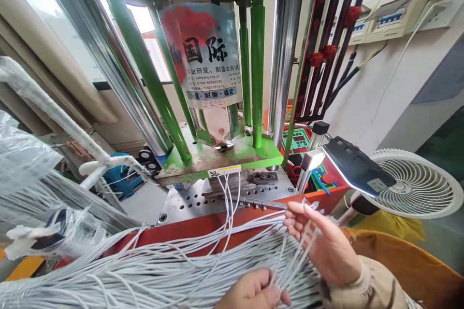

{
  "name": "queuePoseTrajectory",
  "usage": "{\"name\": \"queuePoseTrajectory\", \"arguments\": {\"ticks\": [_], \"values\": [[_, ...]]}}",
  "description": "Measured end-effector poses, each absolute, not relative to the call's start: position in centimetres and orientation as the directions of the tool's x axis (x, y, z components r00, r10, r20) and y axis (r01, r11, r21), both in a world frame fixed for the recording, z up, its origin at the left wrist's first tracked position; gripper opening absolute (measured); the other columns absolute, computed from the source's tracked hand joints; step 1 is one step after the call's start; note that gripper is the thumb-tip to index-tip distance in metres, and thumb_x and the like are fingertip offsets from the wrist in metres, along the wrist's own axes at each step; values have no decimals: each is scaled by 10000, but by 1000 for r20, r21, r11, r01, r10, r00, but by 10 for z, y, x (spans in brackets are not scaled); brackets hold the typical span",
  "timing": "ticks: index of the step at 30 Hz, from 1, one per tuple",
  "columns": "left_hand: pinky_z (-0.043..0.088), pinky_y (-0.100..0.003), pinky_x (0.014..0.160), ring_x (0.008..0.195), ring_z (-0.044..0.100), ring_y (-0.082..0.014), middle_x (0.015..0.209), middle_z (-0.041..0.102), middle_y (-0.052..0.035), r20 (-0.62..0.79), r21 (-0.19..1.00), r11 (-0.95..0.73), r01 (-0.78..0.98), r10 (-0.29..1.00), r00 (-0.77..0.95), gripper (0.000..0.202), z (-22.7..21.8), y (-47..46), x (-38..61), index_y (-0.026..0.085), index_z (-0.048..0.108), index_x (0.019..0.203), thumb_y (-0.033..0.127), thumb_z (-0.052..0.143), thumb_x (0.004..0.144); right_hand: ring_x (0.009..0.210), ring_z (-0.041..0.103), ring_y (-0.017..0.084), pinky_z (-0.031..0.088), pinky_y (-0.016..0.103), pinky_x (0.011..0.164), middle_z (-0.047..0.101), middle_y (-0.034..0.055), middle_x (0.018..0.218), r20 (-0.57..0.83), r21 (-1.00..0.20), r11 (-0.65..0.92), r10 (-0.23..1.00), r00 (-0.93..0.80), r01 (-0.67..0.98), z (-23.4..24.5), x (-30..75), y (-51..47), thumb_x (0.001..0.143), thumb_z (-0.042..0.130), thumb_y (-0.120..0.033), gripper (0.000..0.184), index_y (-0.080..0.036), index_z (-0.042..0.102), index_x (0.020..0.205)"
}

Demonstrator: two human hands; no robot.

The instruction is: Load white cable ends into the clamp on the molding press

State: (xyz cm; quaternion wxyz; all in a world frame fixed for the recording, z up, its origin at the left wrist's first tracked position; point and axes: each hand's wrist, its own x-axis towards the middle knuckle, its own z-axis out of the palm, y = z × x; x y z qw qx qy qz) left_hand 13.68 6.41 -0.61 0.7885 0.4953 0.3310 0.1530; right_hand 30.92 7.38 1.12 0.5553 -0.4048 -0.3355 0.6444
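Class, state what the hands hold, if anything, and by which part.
The left hand pinches several pale cables by a stretch running toward the right hand, whose own grip is unclear.

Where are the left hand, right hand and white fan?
Left hand [252, 292]: head view, on the back of the hand.
Right hand [329, 243]: head view, on the palm.
White fan [422, 184]: head view, on the grille.

Lt. beige R sleeve [380, 286], wrinkled, bare R hand [331, 246]
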Motion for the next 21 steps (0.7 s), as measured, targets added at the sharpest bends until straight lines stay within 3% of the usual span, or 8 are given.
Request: {"name": "queuePoseTrajectory", "arguments": {"ticks": [2, 5, 9, 11, 13, 15, 18, 21], "values": [[190, -224, 461, 424, 300, -57, 474, 422, 79, -391, 891, 440, 114, 615, 684, 664, -7, 66, 141, 156, 580, 884, 773, 573, 638, 952, 629, 248, 485, 397, 885, 701, 89, 988, -88, -949, -92, 996, -28, -303, 17, 311, 79, 871, 522, -573, 432, -202, 714, 982], [248, -235, 479, 449, 382, -77, 489, 470, 58, -427, 896, 425, 129, 745, 512, 688, -7, 68, 143, 161, 561, 851, 799, 579, 594, 1125, 567, 296, 409, 450, 1012, 674, 94, 1144, 71, -996, 85, 948, -309, 30, 18, 306, 81, 860, 569, -531, 381, -237, 712, 1056], [182, -231, 420, 395, 284, -52, 458, 396, 91, -362, 920, 388, 48, 799, 479, 655, 4, 81, 137, 156, 564, 875, 771, 559, 651, 1284, 423, 227, 325, 403, 1093, 474, 75, 1406, 192, -846, 352, 902, -387, 400, 16, 308, 112, 956, 386, -454, 483, -239, 432, 1385], [105, -226, 384, 357, 158, -41, 427, 307, 133, -359, 920, 391, 30, 810, 464, 662, 10, 95, 133, 160, 552, 978, 749, 548, 676, 1256, 425, 263, 302, 449, 1087, 502, 125, 1349, 185, -772, 333, 933, -310, 542, 13, 309, 138, 941, 401, -399, 444, -187, 493, 1321], [77, -213, 363, 343, 107, -37, 419, 277, 151, -380, 913, 408, 30, 819, 429, 671, 11, 109, 130, 164, 530, 1021, 734, 561, 668, 1206, 431, 333, 283, 524, 1057, 563, 165, 1206, 148, -734, 290, 951, -272, 615, 7, 308, 160, 855, 532, -346, 324, -159, 627, 1103], [98, -207, 331, 318, 137, -36, 432, 337, 142, -399, 908, 416, 46, 825, 401, 686, 6, 121, 129, 161, 523, 999, 746, 560, 641, 1102, 487, 355, 346, 533, 986, 603, 154, 1022, 77, -746, 234, 960, -269, 623, 1, 308, 174, 750, 627, -307, 188, -163, 652, 868], [97, -198, 305, 320, 172, -37, 460, 403, 121, -410, 905, 422, 43, 844, 347, 712, -7, 131, 127, 167, 506, 954, 777, 561, 591, 692, 589, 239, 510, 395, 679, 572, 57, 688, -103, -820, 107, 939, -329, 563, 1, 311, 183, 729, 592, -378, 204, -180, 581, 681], [82, -187, 305, 326, 157, -27, 442, 369, 124, -405, 908, 417, 32, 858, 315, 686, -16, 132, 127, 174, 513, 855, 792, 568, 565, 341, 396, 116, 387, 263, 347, 488, -14, 536, -264, -897, -71, 878, -400, 436, 6, 312, 178, 813, 362, -465, 364, -175, 571, 743]]}}
